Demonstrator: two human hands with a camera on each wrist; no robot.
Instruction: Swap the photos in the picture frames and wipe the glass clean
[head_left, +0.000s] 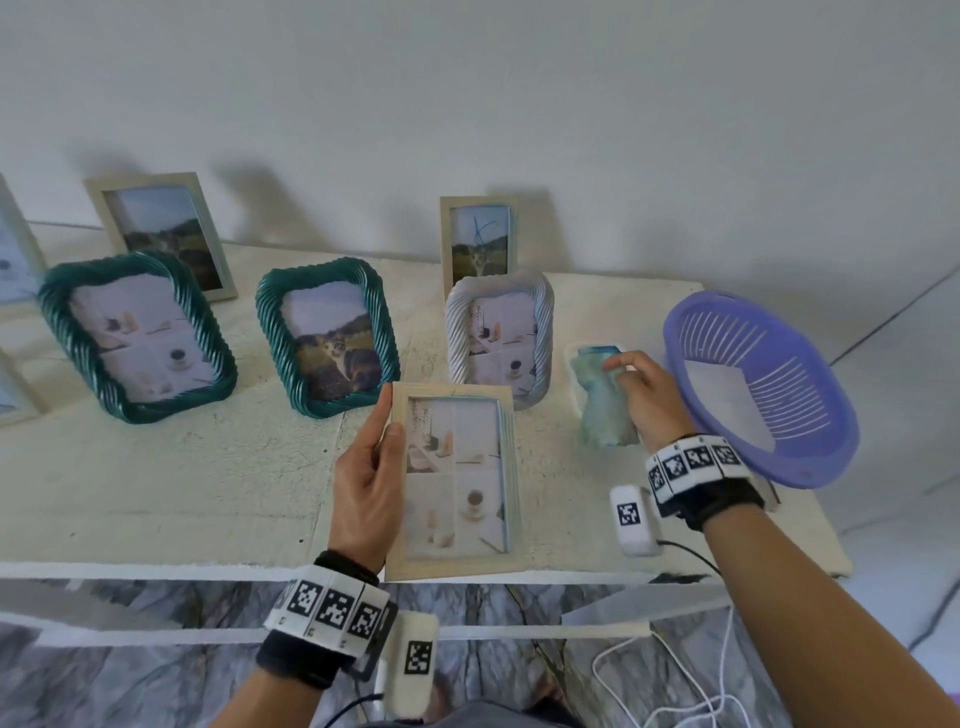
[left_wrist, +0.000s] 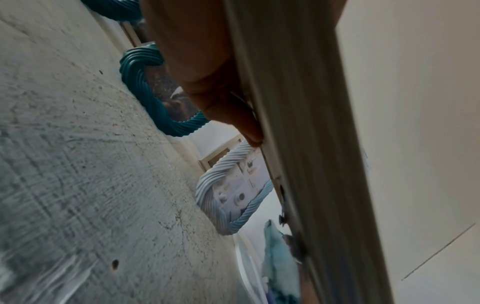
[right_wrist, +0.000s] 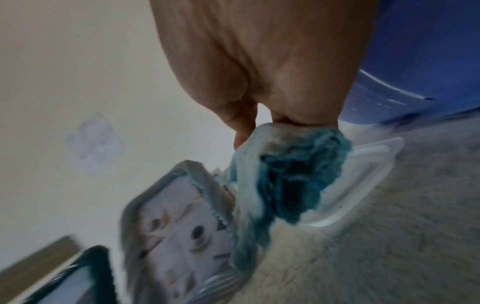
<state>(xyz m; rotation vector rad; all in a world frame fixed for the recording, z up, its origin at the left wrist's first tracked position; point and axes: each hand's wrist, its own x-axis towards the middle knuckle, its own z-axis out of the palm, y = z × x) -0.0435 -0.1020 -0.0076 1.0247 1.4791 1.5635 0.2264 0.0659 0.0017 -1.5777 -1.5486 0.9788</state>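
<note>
My left hand (head_left: 382, 457) grips the left edge of a pale wooden frame (head_left: 457, 483) holding a collage photo, lifted over the table's front edge. In the left wrist view my left hand's fingers (left_wrist: 233, 115) lie along that wooden frame (left_wrist: 306, 144). My right hand (head_left: 641, 387) pinches a blue-green cloth (head_left: 602, 410) that hangs down above a clear plastic lid (head_left: 574, 358). The right wrist view shows the cloth (right_wrist: 291, 181) bunched under my right hand's fingers (right_wrist: 244, 123), over the lid (right_wrist: 363, 181). A white twisted-rim frame (head_left: 498, 338) stands just behind the wooden one.
Two teal twisted-rim frames (head_left: 137, 338) (head_left: 327, 338) stand on the white table (head_left: 182, 478). Plain frames (head_left: 166, 234) (head_left: 478, 239) lean on the wall behind. A purple basket (head_left: 758, 384) sits tilted at the right. White cables (head_left: 675, 691) lie on the floor below.
</note>
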